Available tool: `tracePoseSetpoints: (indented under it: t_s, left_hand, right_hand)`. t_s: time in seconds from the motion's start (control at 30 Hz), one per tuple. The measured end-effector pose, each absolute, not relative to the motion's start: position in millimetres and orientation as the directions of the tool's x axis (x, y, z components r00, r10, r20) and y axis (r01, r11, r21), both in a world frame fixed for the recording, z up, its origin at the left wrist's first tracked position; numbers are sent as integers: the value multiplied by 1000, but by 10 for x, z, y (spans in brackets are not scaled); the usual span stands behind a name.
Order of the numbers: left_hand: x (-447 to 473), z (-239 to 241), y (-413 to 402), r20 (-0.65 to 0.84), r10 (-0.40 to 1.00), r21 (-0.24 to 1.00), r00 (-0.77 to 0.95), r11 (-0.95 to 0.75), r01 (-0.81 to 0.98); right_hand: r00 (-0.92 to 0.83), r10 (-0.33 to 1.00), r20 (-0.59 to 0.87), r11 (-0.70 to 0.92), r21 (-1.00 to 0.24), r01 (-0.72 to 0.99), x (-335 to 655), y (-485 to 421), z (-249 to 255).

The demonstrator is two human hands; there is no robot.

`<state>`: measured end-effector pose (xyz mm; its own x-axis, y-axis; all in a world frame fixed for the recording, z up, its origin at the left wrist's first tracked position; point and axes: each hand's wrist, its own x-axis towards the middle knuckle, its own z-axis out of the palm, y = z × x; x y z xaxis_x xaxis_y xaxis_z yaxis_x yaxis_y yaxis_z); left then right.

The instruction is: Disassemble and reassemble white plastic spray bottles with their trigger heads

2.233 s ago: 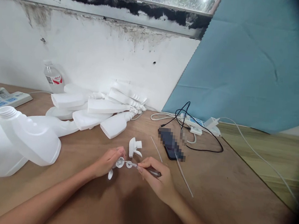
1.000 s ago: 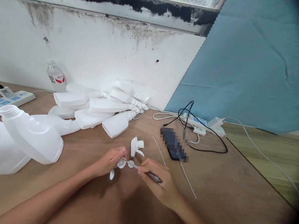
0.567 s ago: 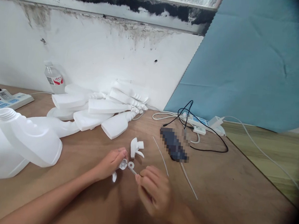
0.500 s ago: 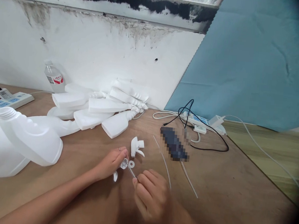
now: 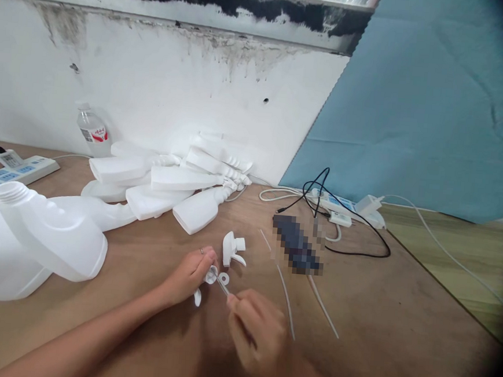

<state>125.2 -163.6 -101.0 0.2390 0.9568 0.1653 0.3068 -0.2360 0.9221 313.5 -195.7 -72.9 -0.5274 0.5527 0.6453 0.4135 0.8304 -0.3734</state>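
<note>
My left hand (image 5: 190,274) is closed round a small white trigger sprayer head (image 5: 208,278) and presses it on the wooden table (image 5: 381,315). My right hand (image 5: 259,337) is closed on a thin tool (image 5: 223,286) like a pen or small screwdriver. Its metal tip points up-left into the sprayer head. A small white ring (image 5: 224,278) lies beside the tip. A second white sprayer head (image 5: 232,250) stands just beyond my hands. Two thin white dip tubes (image 5: 284,295) lie to the right of my right hand.
Large white plastic jugs (image 5: 51,236) lie at the left. Several white spray bottles (image 5: 169,185) are piled by the wall, with a water bottle (image 5: 91,130) behind. A phone (image 5: 297,245), cables (image 5: 352,231) and power strips (image 5: 13,170) lie on the table.
My right hand pulled back toward me and turned, so the tool points up-left at a steeper angle. The left hand stayed on the sprayer head. The camera shifted slightly.
</note>
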Motion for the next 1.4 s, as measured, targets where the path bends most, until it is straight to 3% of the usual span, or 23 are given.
tracePoseSetpoints:
  t_s: [0.07,0.13,0.2,0.27,0.37,0.43,0.6,0.8,1.03,1.17,1.3,1.4]
  left_hand:
    - [1276,-1013,-1642,165,960,918,226,-233,319]
    - [1284,-1014,-1645,163,963,916,216,-229,331]
    - [1275,-1013,-1641,157,965,916,209,-222,335]
    - [1255,-1011,-1634,151,967,918,206,-214,332]
    - [1224,-1001,-1627,147,966,921,214,-212,327]
    - [1213,-991,-1628,146,963,921,226,-216,326]
    - [1216,-987,-1620,144,959,921,242,-220,321]
    - [1234,-1021,-1616,142,968,933,208,-201,299]
    - [1233,-1006,-1619,129,986,953,101,-152,264]
    - [1209,-1019,-1588,118,990,964,77,-133,230]
    - [1189,-1058,-1560,106,993,975,52,-115,192]
    - [1185,-1058,-1564,113,992,976,58,-122,182]
  right_hand:
    - [-583,412,700,888,-165,429,3068,-2024,-751]
    - [-594,374,712,890,-93,447,3029,-2053,-764]
    - [-574,428,698,883,-188,430,3036,-2034,-769]
    - [-525,550,649,834,-400,380,3077,-1979,-770]
    - [-382,790,480,599,-738,311,3143,-1875,-766]
    - [-305,895,325,407,-876,260,3164,-1819,-757]
    - [-261,964,50,76,-993,90,3168,-1743,-733]
    - [-175,984,-40,-45,-999,-24,3133,-1735,-777]
    - [-89,991,-96,-110,-979,-172,3036,-1803,-936]
    - [-117,991,-69,-86,-985,-149,3020,-1814,-1011]
    - [-140,987,74,68,-997,-46,3027,-1814,-1014]
    - [-211,939,271,293,-953,80,3051,-1827,-975]
